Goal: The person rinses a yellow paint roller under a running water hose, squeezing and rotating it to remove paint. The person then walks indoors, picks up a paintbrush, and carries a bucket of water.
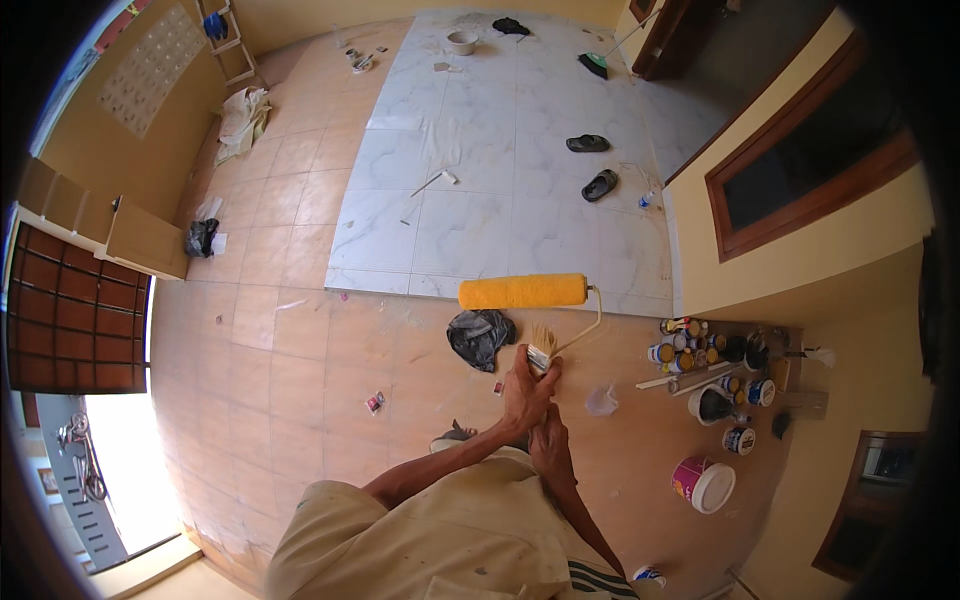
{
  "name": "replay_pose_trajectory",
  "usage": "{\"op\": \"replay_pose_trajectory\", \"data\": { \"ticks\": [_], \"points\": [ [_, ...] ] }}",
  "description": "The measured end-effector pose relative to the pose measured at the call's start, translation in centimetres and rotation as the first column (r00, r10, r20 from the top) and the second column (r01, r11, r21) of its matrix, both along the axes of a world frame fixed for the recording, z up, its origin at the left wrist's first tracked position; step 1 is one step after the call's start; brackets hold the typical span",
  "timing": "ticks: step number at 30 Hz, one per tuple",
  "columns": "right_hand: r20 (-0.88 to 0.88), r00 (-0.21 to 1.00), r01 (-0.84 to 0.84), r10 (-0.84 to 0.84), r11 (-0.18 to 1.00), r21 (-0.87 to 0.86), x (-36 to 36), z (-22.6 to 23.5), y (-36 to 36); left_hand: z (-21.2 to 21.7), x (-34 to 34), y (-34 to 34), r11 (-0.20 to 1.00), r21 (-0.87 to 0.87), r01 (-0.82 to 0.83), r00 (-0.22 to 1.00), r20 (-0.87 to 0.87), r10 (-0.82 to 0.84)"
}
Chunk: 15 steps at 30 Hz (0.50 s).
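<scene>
My left hand [524,396] is closed around a paintbrush [540,350], its pale bristles pointing up and away from me. Just below and touching it, my right hand [549,442] is closed on what seems to be the handle of a paint roller; the handle itself is mostly hidden by my hands. The roller's fluffy yellow-orange sleeve [522,291] lies crosswise beyond my hands, joined by a bent wire frame [599,318] on its right. A crumpled black plastic bag [480,340] lies on the floor below the sleeve, left of the brush.
Several paint cans [680,352] crowd the right wall, near a pink-and-white bucket [704,485]. White marbled tiles [460,220] form a raised floor ahead, bearing black sandals [588,144], a broom [594,65] and a basin [462,42]. A ladder [232,48] leans far left.
</scene>
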State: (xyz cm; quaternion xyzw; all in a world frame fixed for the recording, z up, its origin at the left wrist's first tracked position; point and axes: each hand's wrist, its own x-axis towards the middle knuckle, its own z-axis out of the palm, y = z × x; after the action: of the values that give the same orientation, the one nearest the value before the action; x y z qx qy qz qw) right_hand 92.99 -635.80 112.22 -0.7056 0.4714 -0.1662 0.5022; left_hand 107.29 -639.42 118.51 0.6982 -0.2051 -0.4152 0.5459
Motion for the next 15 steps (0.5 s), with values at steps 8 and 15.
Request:
{"op": "replay_pose_trajectory", "data": {
  "ticks": [8, 15],
  "points": [
    [0.308, 0.705, -0.699, 0.639, 0.700, 0.146, 13.2, 3.8, -23.9, 2.3, 11.5, -15.1, 0.900, -0.029, -0.436, 0.869, 0.249, 0.429],
    [0.375, 0.537, -0.841, 0.756, 0.512, 0.172, 24.9, 5.8, -37.1, 3.8, 22.0, -26.1, 0.760, -0.050, -0.648, 0.707, 0.332, 0.624]
  ]
}}
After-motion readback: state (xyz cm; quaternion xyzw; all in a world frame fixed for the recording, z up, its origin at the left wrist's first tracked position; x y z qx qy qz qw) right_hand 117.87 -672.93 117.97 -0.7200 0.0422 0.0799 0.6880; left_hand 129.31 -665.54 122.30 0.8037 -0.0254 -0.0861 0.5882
